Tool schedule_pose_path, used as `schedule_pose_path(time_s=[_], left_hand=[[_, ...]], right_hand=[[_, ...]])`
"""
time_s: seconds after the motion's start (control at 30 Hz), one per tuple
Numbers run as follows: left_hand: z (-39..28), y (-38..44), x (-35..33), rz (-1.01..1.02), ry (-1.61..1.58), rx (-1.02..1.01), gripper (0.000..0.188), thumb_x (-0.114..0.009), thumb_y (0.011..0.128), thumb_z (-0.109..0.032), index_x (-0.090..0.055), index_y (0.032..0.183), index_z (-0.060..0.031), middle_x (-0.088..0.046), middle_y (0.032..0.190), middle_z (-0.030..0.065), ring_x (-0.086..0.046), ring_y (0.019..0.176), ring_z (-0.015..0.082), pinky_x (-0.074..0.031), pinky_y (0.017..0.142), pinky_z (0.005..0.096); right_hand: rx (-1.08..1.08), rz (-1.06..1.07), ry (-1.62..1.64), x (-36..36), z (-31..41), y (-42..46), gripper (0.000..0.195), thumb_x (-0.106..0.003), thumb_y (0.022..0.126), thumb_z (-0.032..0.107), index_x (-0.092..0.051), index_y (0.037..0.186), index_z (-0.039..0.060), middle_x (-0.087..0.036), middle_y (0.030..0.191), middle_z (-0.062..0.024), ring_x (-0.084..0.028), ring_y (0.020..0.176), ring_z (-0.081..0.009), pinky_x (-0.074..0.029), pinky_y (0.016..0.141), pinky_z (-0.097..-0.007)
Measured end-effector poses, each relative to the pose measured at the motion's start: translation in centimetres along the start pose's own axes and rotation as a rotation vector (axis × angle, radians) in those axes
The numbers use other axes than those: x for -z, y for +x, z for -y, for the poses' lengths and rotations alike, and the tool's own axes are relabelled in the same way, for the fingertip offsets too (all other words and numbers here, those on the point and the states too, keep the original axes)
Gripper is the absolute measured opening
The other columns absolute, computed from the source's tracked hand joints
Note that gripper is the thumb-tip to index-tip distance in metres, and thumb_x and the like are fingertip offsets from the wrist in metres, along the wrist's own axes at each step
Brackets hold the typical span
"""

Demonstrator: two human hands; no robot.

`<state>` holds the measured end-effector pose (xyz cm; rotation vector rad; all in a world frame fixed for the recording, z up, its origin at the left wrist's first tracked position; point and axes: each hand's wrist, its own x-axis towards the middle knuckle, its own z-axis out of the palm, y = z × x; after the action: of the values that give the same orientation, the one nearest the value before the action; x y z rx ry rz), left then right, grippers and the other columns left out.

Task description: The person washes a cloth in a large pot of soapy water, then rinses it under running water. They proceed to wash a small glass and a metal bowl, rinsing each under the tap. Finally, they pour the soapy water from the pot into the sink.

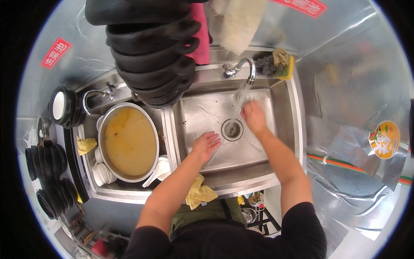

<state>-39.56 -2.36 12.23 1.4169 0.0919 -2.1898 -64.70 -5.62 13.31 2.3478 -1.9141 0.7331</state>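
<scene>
My left hand (207,146) hangs over the steel sink basin (200,119), palm up, with its fingers spread and nothing in them. My right hand (253,115) is beside the stream of water, its fingers curled and blurred; I cannot make out whether they hold anything. Water runs from the curved chrome faucet (251,73) down towards the drain (232,129). A yellow cloth (199,193) drapes over the front rim of the sink, near my left forearm.
Stacked black bowls (152,61) rise at the back left. A large metal pot (156,142) of cloudy yellowish liquid stands in the left basin, with a white spoon (152,174) by it. A sponge (285,69) and a dark scrubber (266,64) lie on the back ledge.
</scene>
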Motion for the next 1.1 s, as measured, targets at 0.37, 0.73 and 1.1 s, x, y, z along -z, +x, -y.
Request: schedule_pose_path(time_s=[0.37, 0.73, 1.1], left_hand=[[0.3, -2.5, 1.8, -0.067, 0.009, 0.031, 0.037, -0.052, 0.093, -0.017, -0.05, 0.125, 0.0032, -0.055, 0.127, 0.0184, -0.055, 0.114, 0.0323, -0.047, 0.101, 0.041], [1.1, -6.9, 2.1, 0.052, -0.002, 0.048, 0.04, -0.045, 0.097, -0.02, -0.046, 0.131, 0.0013, -0.052, 0.132, 0.0166, -0.052, 0.119, 0.0315, -0.044, 0.103, 0.0401], [-3.0, -18.5, 8.3, 0.139, -0.071, -0.159, 0.042, -0.046, 0.097, -0.021, -0.045, 0.132, 0.0027, -0.052, 0.13, 0.0175, -0.054, 0.116, 0.0324, -0.045, 0.103, 0.0406]], right_hand=[[-0.179, 0.436, -0.081, -7.7, 4.9, -10.9, 0.016, -0.062, 0.076, 0.012, -0.06, 0.09, 0.0051, -0.053, 0.111, -0.0121, -0.052, 0.104, -0.0303, -0.051, 0.076, -0.0414], [-0.331, 0.628, 0.023, -7.9, 5.4, -9.3, 0.026, -0.063, 0.083, 0.02, -0.062, 0.104, 0.004, -0.051, 0.121, -0.0187, -0.048, 0.113, -0.0379, -0.049, 0.091, -0.0421], [-1.623, -0.359, 2.087, -5.4, 4.5, 2.2, 0.037, -0.033, 0.102, 0.019, -0.044, 0.124, -0.0091, -0.056, 0.12, -0.022, -0.058, 0.106, -0.0347, -0.055, 0.09, -0.043]])
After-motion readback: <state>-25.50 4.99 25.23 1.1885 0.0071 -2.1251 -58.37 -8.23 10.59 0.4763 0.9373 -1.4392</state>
